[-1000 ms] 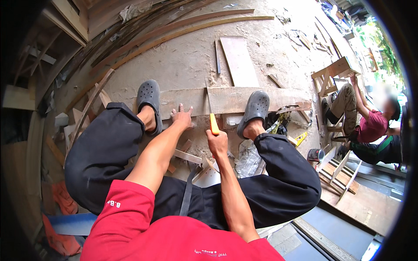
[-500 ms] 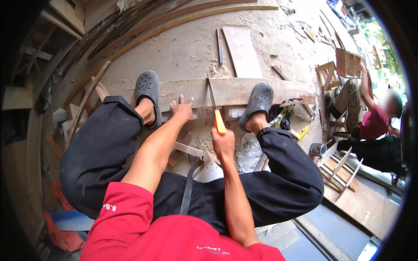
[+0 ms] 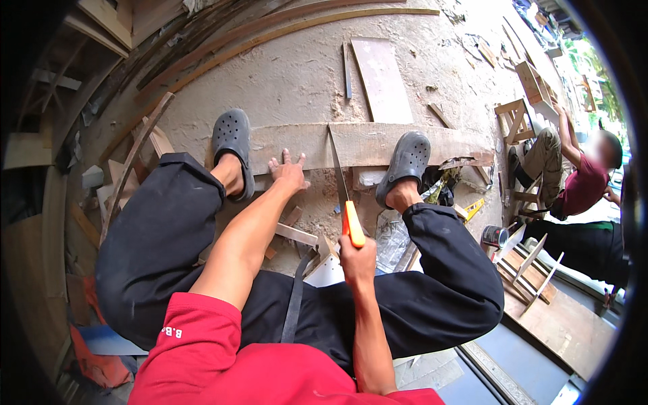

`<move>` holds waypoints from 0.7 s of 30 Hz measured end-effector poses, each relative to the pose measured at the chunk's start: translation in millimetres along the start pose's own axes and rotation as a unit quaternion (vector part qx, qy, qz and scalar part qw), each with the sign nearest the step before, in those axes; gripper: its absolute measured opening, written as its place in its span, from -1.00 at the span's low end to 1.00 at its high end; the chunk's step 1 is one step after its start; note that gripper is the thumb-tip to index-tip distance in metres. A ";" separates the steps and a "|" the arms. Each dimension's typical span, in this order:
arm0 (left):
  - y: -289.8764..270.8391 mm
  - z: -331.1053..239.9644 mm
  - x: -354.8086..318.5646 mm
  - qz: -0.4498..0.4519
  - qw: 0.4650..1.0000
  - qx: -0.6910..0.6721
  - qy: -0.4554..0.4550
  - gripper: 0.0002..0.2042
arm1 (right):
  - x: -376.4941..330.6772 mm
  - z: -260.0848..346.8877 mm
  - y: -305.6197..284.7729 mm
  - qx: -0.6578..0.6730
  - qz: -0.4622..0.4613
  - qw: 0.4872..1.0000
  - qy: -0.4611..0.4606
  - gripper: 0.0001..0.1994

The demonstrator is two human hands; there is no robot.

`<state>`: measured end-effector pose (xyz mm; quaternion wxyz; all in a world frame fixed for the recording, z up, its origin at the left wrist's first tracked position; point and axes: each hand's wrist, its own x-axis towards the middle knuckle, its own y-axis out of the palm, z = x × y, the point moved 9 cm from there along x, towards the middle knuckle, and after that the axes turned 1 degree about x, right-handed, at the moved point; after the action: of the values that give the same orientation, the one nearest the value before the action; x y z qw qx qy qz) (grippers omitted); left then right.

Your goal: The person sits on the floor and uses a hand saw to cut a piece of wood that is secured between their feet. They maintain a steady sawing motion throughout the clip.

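A long wooden board [image 3: 310,138] lies crosswise in front of me, raised a little off the floor. My left hand [image 3: 289,173] rests on its near edge with fingers spread. Closed round the orange and yellow handle of a handsaw [image 3: 340,177] is my right hand [image 3: 358,258]. The saw's blade crosses the board, its tip near the far edge, with sawdust around. My feet in dark grey clogs [image 3: 231,140] press on the board, one on each side of the saw.
Beyond the board lie a flat plank [image 3: 382,77] and a thin dark strip [image 3: 347,71]. Long timbers [image 3: 290,30] run along the far left. At right, a co-worker [image 3: 584,182] holds a wooden box [image 3: 536,88]; a paint can [image 3: 495,236] and a yellow square [image 3: 475,208] stand nearer.
My right hand has pulled the saw back toward me, so more of its blade shows on the near side of the board. My left hand stays on the board. The co-worker's box has tilted.
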<state>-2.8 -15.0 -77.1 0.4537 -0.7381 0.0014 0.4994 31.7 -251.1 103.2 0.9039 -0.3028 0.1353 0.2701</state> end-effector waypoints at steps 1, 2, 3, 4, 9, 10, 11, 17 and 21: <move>1.9 0.9 -0.5 -0.003 1.000 0.003 0.003 -0.03 | 7.6 -9.5 3.4 0.017 0.001 1.000 0.008 -0.70; -0.6 1.2 -0.9 -0.007 1.000 0.007 0.007 -0.03 | 26.7 2.3 9.0 -0.029 -0.012 0.999 -0.036 -0.69; -1.7 -0.8 -2.6 -0.005 1.000 0.006 0.011 -0.03 | 47.4 5.5 17.7 -0.042 -0.010 0.998 -0.051 -0.67; -5.4 -4.5 -4.2 -0.006 1.000 0.006 0.018 -0.03 | 66.5 -9.3 28.2 -0.017 0.002 1.000 -0.012 -0.65; -13.3 -2.8 -6.6 0.008 1.000 -0.020 0.011 -0.05 | 83.8 12.3 28.4 -0.011 -0.020 1.000 -0.012 -0.63; -9.8 -5.9 -9.0 0.009 1.000 -0.024 0.014 -0.06 | 84.7 11.2 24.5 -0.002 -0.024 1.000 -0.009 -0.63; -13.4 -1.1 -6.0 0.007 1.000 -0.025 0.012 -0.06 | 81.0 18.2 22.3 -0.020 -0.015 1.000 -0.005 -0.63; -5.6 2.0 -3.9 -0.004 1.000 -0.011 0.003 -0.03 | -5.7 -13.9 -3.2 0.050 -0.006 0.999 0.011 -0.67; -5.6 -2.2 -2.8 -0.015 0.999 -0.026 0.011 -0.04 | 68.2 -22.0 33.8 -0.018 -0.005 0.999 -0.044 -0.68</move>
<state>-0.1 -14.5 -71.1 0.4414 -0.7552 -0.0172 0.4843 66.4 -214.3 42.1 0.9045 -0.3079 0.0889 0.2815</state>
